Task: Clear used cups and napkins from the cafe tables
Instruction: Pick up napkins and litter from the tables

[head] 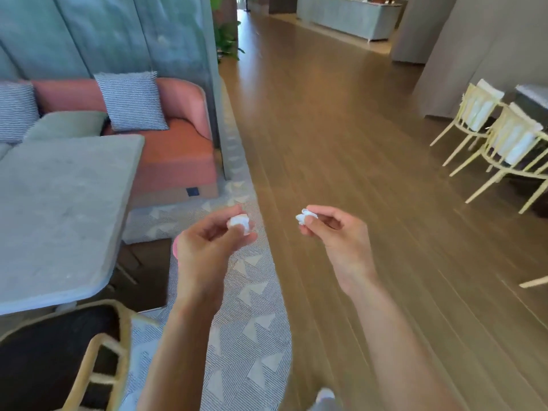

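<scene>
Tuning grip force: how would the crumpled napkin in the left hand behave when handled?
The crumpled napkin looks soft and probably very light: the left hand holds it with fingertips only. Its wadded shape suggests it would squash rather than slip, and hardly roll.

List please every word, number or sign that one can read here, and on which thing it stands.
None can be read.
Left hand and right hand: each pinches a crumpled white napkin, no print visible.
Grey table, pillow: no text.
Far counter: too blurred.

No readable text, labels, brands or numbers anywhere.
</scene>
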